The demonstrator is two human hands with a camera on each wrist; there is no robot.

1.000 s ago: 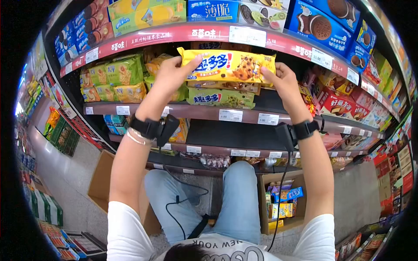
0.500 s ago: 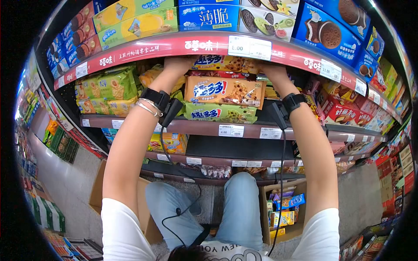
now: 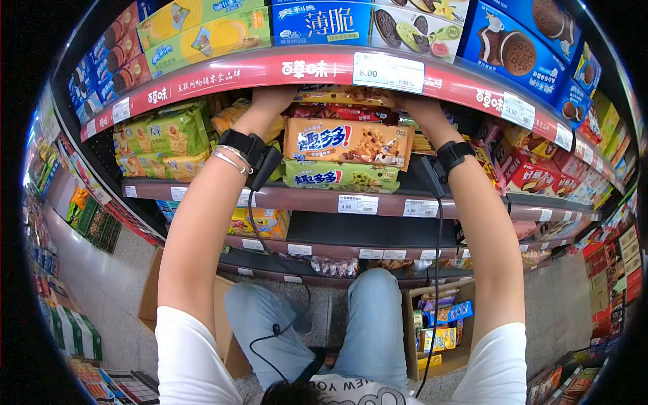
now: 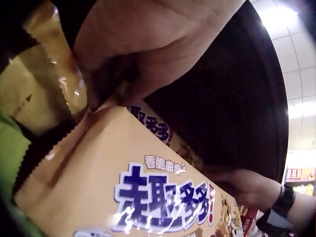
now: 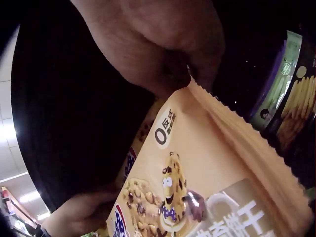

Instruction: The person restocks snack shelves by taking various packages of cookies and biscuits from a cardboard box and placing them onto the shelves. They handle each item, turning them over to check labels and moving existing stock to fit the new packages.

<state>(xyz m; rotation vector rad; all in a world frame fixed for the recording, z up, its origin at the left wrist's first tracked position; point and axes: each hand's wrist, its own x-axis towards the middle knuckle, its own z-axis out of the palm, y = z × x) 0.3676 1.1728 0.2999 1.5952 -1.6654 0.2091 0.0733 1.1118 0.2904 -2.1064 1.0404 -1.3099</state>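
Both arms reach under the red shelf rail, with much of each hand hidden behind it. My left hand (image 3: 273, 101) grips the left end of a yellow cookie pack (image 3: 344, 96), its fingers curled in the left wrist view. At the pack's right end, my right hand (image 5: 168, 44) has curled fingers too, close above the corner of a tan cookie pack (image 3: 347, 142). The yellow pack lies behind and above this tan one, mostly in shadow. Beneath the tan pack is a green cookie pack (image 3: 341, 177); a red pack (image 3: 344, 113) shows between yellow and tan.
Green cracker packs (image 3: 158, 135) fill the shelf's left side, and red boxes (image 3: 533, 172) stand at its right. The red rail (image 3: 256, 74) overhangs the hands. An open carton (image 3: 408, 324) with several snack packs stands on the floor right of the knees; another carton (image 3: 152, 297) stands left.
Both hands have carried the yellow cookie pack from in front of the shelf back beneath the red rail, uncovering the tan pack. Over the last half second the pack has sunk slightly farther in.
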